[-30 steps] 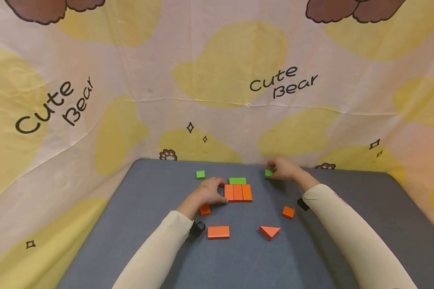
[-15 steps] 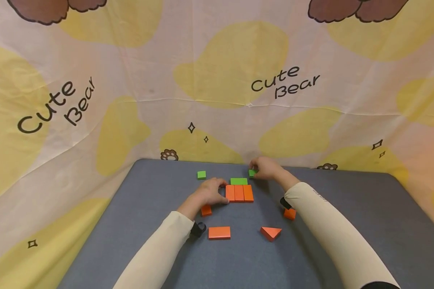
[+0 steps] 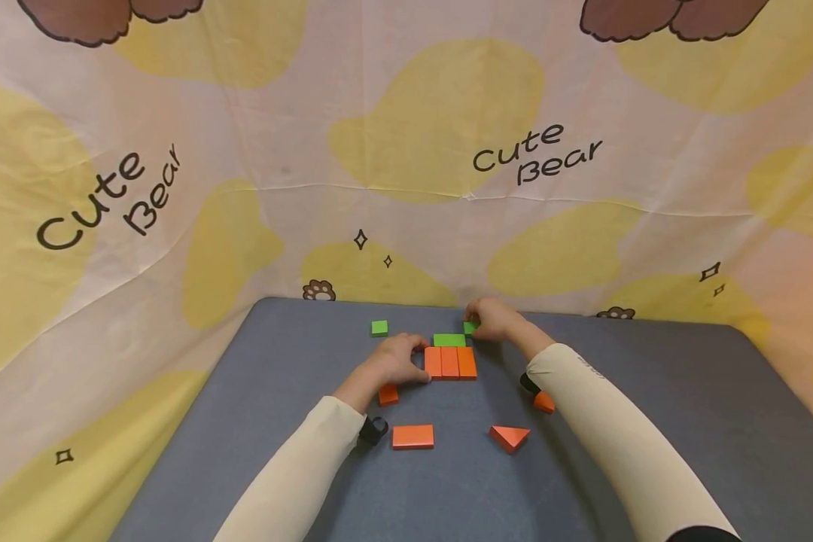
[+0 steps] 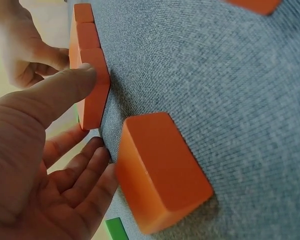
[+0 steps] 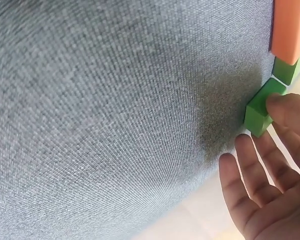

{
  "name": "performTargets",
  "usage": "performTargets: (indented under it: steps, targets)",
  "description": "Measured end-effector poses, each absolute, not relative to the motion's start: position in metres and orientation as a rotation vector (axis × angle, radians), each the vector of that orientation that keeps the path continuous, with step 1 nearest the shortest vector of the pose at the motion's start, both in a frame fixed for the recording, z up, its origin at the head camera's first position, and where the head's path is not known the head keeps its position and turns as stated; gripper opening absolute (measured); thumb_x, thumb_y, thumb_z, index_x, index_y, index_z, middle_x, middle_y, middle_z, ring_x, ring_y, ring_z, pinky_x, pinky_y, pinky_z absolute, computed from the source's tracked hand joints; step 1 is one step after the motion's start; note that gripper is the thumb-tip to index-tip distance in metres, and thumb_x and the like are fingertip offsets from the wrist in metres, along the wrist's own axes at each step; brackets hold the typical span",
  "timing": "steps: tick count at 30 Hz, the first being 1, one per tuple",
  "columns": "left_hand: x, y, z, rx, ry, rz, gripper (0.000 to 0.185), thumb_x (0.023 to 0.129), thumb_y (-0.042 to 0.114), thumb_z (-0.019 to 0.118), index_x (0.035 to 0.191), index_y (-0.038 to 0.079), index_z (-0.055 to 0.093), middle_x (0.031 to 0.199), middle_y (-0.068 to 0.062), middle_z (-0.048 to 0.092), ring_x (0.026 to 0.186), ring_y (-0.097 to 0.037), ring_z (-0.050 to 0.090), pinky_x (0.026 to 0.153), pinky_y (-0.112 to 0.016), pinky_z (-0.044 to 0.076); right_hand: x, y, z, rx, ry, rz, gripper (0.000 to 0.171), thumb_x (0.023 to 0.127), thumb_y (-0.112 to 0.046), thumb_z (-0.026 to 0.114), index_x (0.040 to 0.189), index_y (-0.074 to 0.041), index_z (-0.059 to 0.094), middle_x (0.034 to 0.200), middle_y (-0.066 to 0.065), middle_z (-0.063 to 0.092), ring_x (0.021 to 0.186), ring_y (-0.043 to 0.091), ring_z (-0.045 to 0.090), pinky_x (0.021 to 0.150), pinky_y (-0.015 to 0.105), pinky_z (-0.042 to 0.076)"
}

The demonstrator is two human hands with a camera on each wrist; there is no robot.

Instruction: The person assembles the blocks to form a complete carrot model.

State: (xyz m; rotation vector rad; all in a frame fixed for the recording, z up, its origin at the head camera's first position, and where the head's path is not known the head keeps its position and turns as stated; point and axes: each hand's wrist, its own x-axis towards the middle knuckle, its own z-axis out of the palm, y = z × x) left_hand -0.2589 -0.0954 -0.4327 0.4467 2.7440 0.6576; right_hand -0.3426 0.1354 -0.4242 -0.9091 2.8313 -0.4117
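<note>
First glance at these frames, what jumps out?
The row of three orange blocks mid-table with a green flat block along its far edge, on the grey table. The left hand presses against the row's left end, while the right hand holds a small green cube at the flat block's right end. Behind it all hangs a loud "Cute Bear" cloth backdrop.

Table cover point(image 5: 115, 100): rough woven cloth; orange block point(image 4: 160, 170): smooth matt.
</note>
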Motion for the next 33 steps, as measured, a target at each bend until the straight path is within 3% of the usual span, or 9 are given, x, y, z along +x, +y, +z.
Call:
performTargets:
  steps: [23, 33]
  targets:
    - [-0.261, -0.096, -0.431, 0.474, 2.667, 0.826, 0.064, 0.078, 0.032, 0.078, 0.133, 0.011, 0.053, 0.129, -0.006, 0.058, 0.119, -0.023, 0.054, 0.102, -0.040, 0.044, -0.322, 0.151, -0.405, -0.881, 2.787, -0.452, 0.037, 0.077, -0.012, 0.075, 0.112, -0.003, 0.066, 0.102, 0.017, 0.065, 0.096, 0.029, 0.061, 0.084, 0.044, 0.051]
    - [-0.268, -0.118, -0.434, 0.486, 2.756, 1.025, 0.040, 0.086, 0.020, 0.072, 0.123, 0.008, 0.062, 0.121, -0.007, 0.064, 0.110, -0.024, 0.061, 0.094, -0.040, 0.050, -0.289, 0.145, -0.410, -0.852, 2.707, -0.380, 0.053, 0.075, -0.028, 0.082, 0.118, -0.002, 0.064, 0.104, 0.012, 0.065, 0.093, 0.023, 0.058, 0.085, 0.040, 0.051]
